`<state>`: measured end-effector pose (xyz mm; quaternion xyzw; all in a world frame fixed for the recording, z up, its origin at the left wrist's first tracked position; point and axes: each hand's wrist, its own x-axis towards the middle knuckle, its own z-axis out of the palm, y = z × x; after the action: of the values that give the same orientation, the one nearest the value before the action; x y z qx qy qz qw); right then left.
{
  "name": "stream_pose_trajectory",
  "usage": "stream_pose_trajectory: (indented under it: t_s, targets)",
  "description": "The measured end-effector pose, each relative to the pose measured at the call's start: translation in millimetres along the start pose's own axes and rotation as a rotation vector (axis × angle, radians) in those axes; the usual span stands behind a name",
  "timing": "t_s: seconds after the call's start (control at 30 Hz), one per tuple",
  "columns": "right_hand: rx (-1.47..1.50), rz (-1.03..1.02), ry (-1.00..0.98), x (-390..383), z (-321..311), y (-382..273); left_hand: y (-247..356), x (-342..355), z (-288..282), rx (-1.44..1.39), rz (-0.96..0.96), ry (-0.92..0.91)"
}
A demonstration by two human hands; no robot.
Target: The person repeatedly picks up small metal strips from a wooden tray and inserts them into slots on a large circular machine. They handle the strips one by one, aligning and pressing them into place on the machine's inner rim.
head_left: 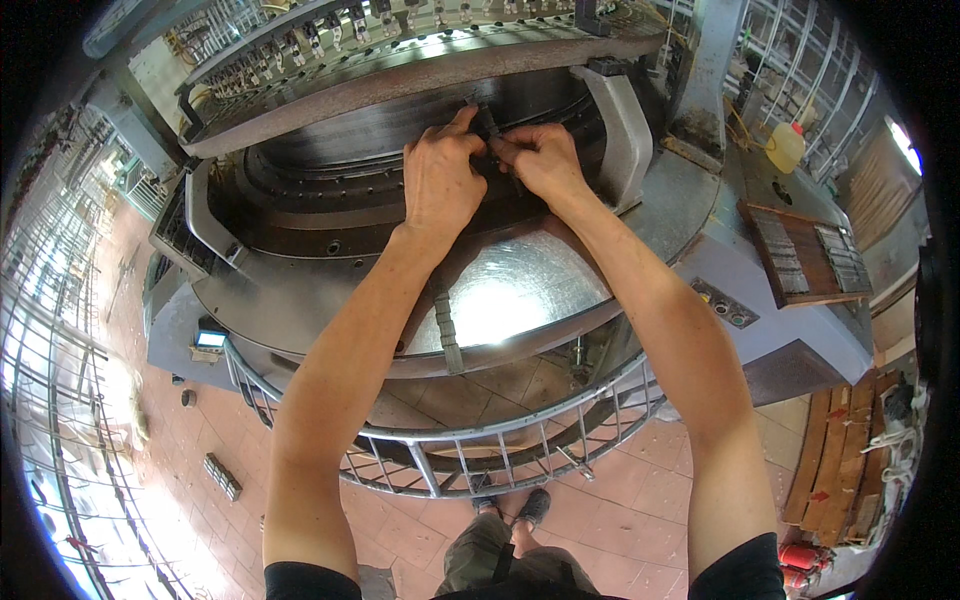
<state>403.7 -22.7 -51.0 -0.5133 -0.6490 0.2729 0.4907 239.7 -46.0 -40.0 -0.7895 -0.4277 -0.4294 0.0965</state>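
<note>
Both my arms reach over a large circular knitting machine, into the opening at its ring-shaped metal bed [345, 130]. My left hand [445, 180] is curled, its index finger reaching toward the inner wall; what its fingertips grip is hidden. Beside it, my right hand [543, 163] is closed in a pinch on a narrow dark metal piece [489, 124], which stands against the ring wall between my hands. Below my hands, a strip of small grey metal parts [447, 330] lies across the shiny metal plate [510, 285].
Above hangs the machine's upper ring [400, 85] with a row of yarn feeders. Grey brackets [622, 130] flank the opening. A wooden tray [790, 260] with metal strips and a yellowish bottle [786, 147] stand to the right. A curved railing [500, 440] runs below my arms.
</note>
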Motion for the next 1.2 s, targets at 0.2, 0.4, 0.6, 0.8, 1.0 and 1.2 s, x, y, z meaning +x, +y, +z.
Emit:
stream_pose_trajectory:
  t_s: [0.2, 0.4, 0.6, 0.8, 1.0, 1.2]
  targets:
    - [-0.023, 0.000, -0.009, 0.4, -0.8, -0.9, -4.7, -1.0, 5.9, 0.023, 0.011, 0.016]
    - [-0.009, 0.028, 0.012, -1.1, -0.1, -2.4, -5.0, -0.9, 6.5, 0.036, 0.014, -0.008]
    - [-0.011, 0.004, 0.023, -0.1, 0.2, -0.5, -0.5, -0.9, 1.4, 0.059, 0.039, -0.034]
    - [-0.014, -0.007, 0.013, 1.0, 1.0, 2.1, 1.4, -0.1, -1.5, 0.053, 0.041, -0.065]
    - [-0.030, -0.012, 0.018, 0.6, 0.2, 1.2, 1.0, -0.4, -0.6, 0.070, 0.047, -0.082]
    - [-0.029, 0.021, 0.023, -0.7, 0.0, -1.8, 0.8, -1.2, 0.1, 0.095, 0.048, -0.094]
